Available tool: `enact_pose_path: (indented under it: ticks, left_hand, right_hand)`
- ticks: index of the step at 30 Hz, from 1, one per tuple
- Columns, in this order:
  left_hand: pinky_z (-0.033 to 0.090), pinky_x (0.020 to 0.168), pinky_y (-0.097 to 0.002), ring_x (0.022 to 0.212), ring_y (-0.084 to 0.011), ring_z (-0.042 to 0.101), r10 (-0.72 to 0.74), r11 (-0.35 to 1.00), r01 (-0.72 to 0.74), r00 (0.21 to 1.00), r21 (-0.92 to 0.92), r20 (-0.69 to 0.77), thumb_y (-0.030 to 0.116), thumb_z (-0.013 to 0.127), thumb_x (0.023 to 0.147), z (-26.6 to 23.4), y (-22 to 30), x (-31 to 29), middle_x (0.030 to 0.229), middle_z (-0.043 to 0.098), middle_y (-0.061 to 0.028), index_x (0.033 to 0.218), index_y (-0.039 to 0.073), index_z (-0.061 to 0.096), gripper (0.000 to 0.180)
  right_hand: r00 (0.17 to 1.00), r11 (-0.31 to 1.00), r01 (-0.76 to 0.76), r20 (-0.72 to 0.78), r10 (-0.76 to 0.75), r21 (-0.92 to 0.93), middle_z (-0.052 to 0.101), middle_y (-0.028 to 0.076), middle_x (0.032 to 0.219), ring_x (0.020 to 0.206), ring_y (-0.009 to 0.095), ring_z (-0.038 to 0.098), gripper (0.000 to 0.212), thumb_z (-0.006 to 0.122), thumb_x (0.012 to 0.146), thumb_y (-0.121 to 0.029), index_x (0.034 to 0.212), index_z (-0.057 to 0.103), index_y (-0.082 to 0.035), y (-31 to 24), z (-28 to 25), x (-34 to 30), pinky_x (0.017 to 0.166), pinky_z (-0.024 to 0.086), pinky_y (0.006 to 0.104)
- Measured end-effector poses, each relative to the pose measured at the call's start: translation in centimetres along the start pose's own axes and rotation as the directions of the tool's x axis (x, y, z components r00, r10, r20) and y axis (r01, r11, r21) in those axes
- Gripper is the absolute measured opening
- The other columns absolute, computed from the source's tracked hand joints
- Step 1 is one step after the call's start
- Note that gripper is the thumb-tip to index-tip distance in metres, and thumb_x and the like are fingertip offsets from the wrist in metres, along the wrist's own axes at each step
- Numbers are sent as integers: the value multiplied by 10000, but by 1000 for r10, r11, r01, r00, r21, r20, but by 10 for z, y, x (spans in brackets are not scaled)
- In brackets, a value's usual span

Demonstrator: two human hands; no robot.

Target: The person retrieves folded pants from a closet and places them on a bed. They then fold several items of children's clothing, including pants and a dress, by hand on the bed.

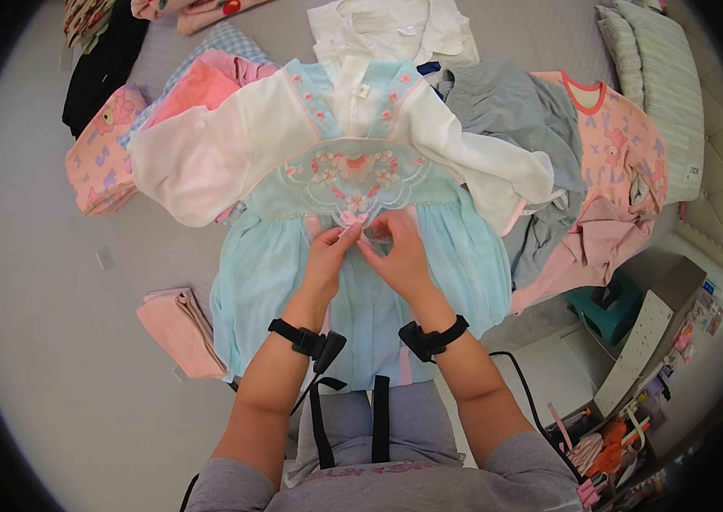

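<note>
Spread out in front of me is a dress with a pale blue skirt, white sheer sleeves and an embroidered floral chest panel. At the middle of its waist, just under the embroidery, both my hands meet at a small pink ornament. My left hand is closed, with thumb and fingertips pinching the ornament's lower left side. Beside it, my right hand is curled, its thumb and index finger closed on the ornament's right side. My fingertips partly hide what they grip.
A folded pink garment lies to the left on the bed. Grey trousers and a pink patterned top lie right of the dress, near pillows. A white shirt lies beyond. A teal stool and a cluttered shelf stand lower right.
</note>
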State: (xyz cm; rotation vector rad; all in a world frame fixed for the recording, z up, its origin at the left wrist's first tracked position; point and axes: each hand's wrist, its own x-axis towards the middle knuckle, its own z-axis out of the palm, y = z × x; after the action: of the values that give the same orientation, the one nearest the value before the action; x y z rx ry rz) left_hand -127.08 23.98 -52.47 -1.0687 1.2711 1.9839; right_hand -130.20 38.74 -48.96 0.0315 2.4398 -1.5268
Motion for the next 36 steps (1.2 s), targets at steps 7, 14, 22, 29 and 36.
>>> enact_pose_path:
  ticks: [7, 14, 22, 29, 36]
  left_hand:
    - [346, 776, -230, 850, -49, 485, 38, 996, -38, 999, -76, -6, 293, 644, 888, 1, -4, 2, 870, 619, 49, 908, 66, 697, 234]
    - [343, 814, -235, 894, -59, 494, 78, 997, -78, 997, -14, -9, 326, 616, 906, -4, -12, 2, 921, 629, 36, 977, 49, 689, 294]
    - [312, 612, -200, 692, -25, 421, 120, 991, -112, 984, 67, -129, 252, 722, 832, 13, -14, -1, 792, 559, 75, 933, 50, 676, 230]
    - [317, 610, -207, 695, -24, 419, 150, 987, -144, 985, 68, -84, 225, 705, 843, 10, -19, 1, 788, 552, 74, 932, 39, 664, 211]
    - [377, 738, -214, 820, -44, 503, 103, 994, -103, 995, 44, -4, 215, 680, 859, 2, -12, -3, 901, 619, 35, 1010, 28, 666, 240]
  right_hand:
    - [960, 934, 278, 21, -280, -222, 551, 80, 884, 761, 266, 564, 269, 704, 694, -69, 948, 618, -59, 3, 3, 0, 634, 461, 362]
    - [999, 993, -17, 44, 12, 119, 575, 72, 838, 759, 213, 563, 113, 663, 792, -88, 892, 689, -42, 22, 3, 2, 649, 453, 300]
    - [970, 925, -222, 163, 179, 307, 539, 9, 841, 739, 90, 484, 151, 638, 867, -140, 940, 696, -21, 35, 3, 3, 648, 391, 213]
    - [918, 842, -395, 186, 350, 368, 591, 40, 806, 730, 135, 547, 125, 650, 845, -125, 877, 678, -7, 39, 8, 7, 660, 439, 252]
    - [963, 968, -187, 223, 148, 166, 609, 25, 841, 775, 119, 583, 119, 687, 823, -105, 881, 672, -3, 25, 2, 8, 734, 475, 250]
